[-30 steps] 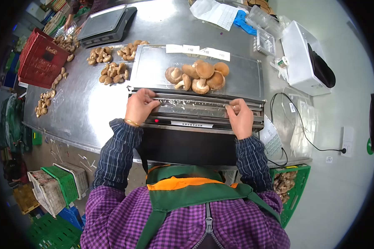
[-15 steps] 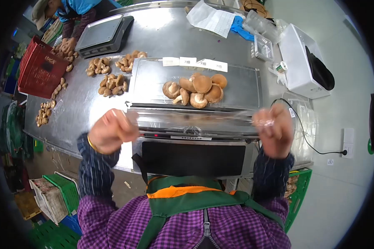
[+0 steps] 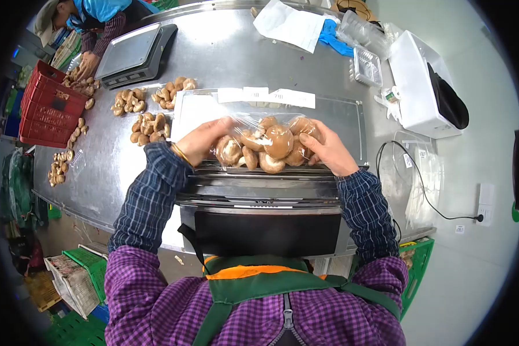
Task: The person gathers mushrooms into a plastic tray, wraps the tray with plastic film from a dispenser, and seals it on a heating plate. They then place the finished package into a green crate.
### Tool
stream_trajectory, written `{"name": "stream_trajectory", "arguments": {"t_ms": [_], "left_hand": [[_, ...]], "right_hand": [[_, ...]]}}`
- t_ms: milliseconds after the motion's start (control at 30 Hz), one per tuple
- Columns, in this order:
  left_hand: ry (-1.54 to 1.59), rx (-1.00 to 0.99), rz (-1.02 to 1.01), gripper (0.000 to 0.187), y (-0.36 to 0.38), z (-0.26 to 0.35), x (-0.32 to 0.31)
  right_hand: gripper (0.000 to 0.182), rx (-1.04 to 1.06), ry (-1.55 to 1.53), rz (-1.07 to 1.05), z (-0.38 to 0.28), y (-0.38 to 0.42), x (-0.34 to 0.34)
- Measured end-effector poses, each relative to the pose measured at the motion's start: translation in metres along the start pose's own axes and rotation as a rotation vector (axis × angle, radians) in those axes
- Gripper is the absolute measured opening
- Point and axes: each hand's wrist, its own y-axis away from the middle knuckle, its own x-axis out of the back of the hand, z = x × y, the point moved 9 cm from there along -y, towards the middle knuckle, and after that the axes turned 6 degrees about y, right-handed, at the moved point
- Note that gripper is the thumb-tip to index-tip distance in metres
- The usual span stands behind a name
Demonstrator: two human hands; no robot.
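The mushrooms (image 3: 278, 141) lie in a heap at the centre of the frame under clear film (image 3: 245, 122), at the near edge of the metal plate (image 3: 337, 118) and just above the dark wrapping machine (image 3: 259, 187). The left hand (image 3: 203, 141) is at the heap's left end, fingers bent in and seeming to pinch the film's edge, though the fingertips are partly lost behind it. The right hand (image 3: 333, 151) is curled round the right end, thumb on a cap through the film and fingers partly hidden behind. Whether a tray sits beneath cannot be told. The heap looks fairly light, and its loose, rounded pieces would likely roll or shift if lifted from one side. The caps look firm but easily dented, the stems apt to snap, so a broad, gentle hold low on both ends suits them better than a pinch on top. The film looks thin, slick and clingy; it should bear a light, even pull, but may wrinkle or tear if dragged hard over a stem. Its outer edges, clear of the caps, look the best places to grasp it.
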Motion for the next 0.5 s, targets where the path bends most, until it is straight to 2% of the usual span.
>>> {"name": "stream_trajectory", "arguments": {"t_ms": [33,100,133,167,200,233,267,300,367,433,467,500], "left_hand": [[0.067,0.004,-0.044,0.052,0.006,-0.010,-0.009],[-0.019,-0.055,-0.021,0.051,0.014,-0.006,-0.010],[0.025,-0.001,-0.007,0.049,0.023,-0.013,-0.012],[0.070,0.057,0.010,0.048,0.038,-0.020,-0.016],[0.136,0.079,-0.071,0.046,0.056,-0.026,-0.029],[0.029,0.046,-0.113,0.044,0.070,-0.042,-0.027],[0.201,0.137,-0.136,0.044,0.092,-0.055,-0.044],[0.216,0.229,-0.177,0.044,0.106,-0.077,-0.047],[0.337,0.365,-0.127,0.045,0.130,-0.121,-0.055],[0.266,0.390,-0.062,0.048,0.129,-0.142,-0.055],[0.325,0.416,-0.105,0.050,0.120,-0.163,-0.047],[0.220,0.362,-0.120,0.051,0.111,-0.158,-0.046]], "right_hand": [[0.051,0.000,-0.002,0.001,0.005,0.002,0.000],[0.048,0.100,-0.041,-0.120,-0.002,0.008,-0.009],[0.048,0.106,-0.038,-0.115,-0.003,0.019,-0.007],[0.045,0.074,-0.094,-0.173,-0.005,0.037,-0.013],[0.043,0.039,-0.153,-0.233,-0.010,0.058,-0.020],[0.041,-0.044,-0.022,-0.333,-0.018,0.082,-0.030],[0.041,-0.044,-0.126,-0.350,-0.006,0.100,-0.041],[0.045,-0.173,-0.103,-0.425,0.009,0.119,-0.049],[0.047,-0.280,-0.200,-0.485,0.029,0.153,-0.066],[0.048,-0.325,-0.229,-0.464,0.055,0.156,-0.074],[0.049,-0.369,-0.257,-0.444,0.069,0.160,-0.078],[0.050,-0.306,-0.216,-0.458,0.068,0.156,-0.078]]}}
